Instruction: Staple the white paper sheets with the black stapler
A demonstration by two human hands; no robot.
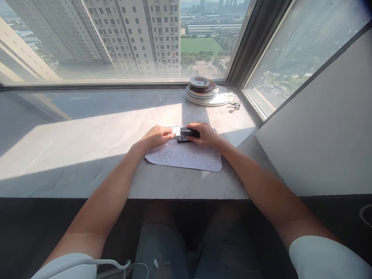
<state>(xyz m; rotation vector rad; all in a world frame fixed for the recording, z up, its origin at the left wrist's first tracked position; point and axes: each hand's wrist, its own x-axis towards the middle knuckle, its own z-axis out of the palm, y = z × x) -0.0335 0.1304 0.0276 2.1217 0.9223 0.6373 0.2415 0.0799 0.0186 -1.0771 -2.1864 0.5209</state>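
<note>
My right hand [205, 133] is wrapped round a black stapler [189, 132] above a sheaf of printed paper [186, 155]. The stapler's upper arm and base stand apart at the end facing left. Just left of it, my left hand [157, 136] is closed, thumb and fingers pressed together. Anything between those fingertips is too small to make out. A small white printed piece [176, 130] shows between the two hands; whether my left hand touches it, I cannot tell. The paper lies flat on the pale marble ledge [87, 155], its near corners angled.
At the window corner stands a stack of plates and round pieces [202, 93], with keys [236, 106] beside it. Window glass and frame [122, 86] bound the ledge at the back, a white wall [325, 128] at the right. A white cable with an earbud [156, 264] hangs over my lap.
</note>
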